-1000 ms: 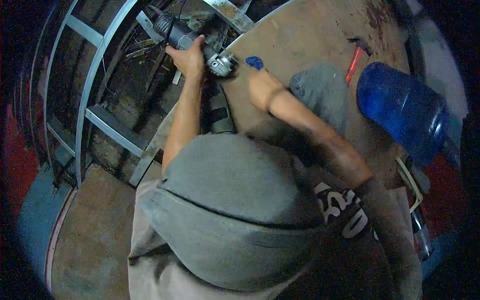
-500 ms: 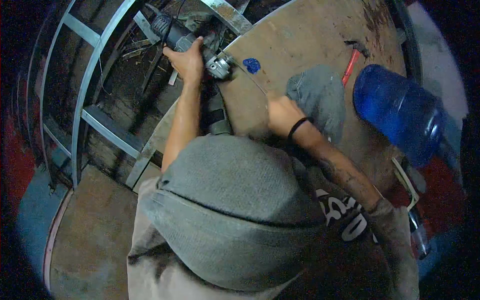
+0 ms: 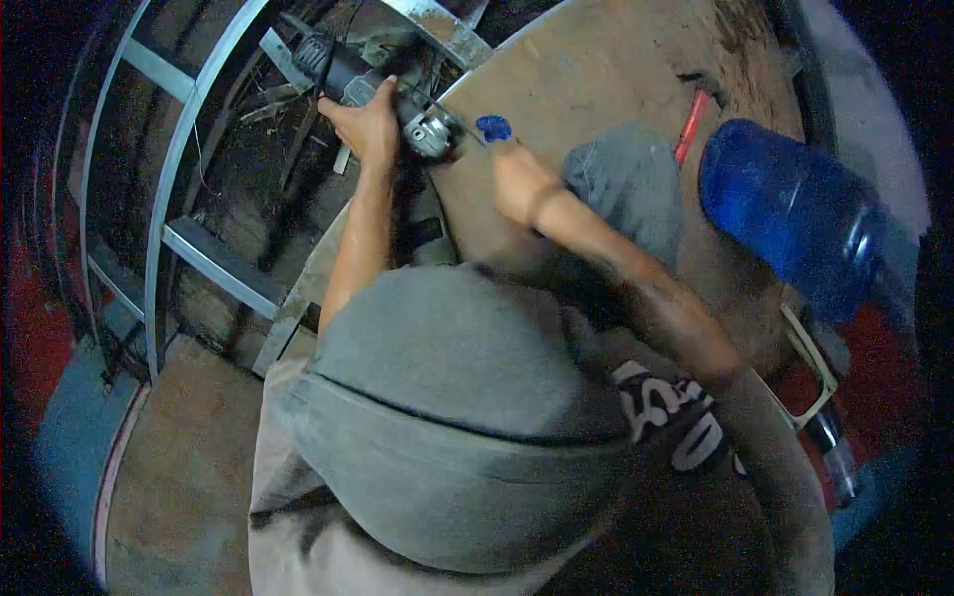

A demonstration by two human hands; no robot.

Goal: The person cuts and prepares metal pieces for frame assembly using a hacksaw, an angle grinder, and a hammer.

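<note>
Left hand (image 3: 366, 124) has its grip wrapped around the grinder (image 3: 383, 94) at the counter (image 3: 596, 70) edge; right hand (image 3: 519, 179) braces flat beside it, probably steadying, grip state unclear.

A grey knit cap (image 3: 447, 397) is worn on the head, below the hands. A dark short-sleeved shirt with white lettering (image 3: 676, 422) is seen near the right arm. Both forearms are left bare.
</note>
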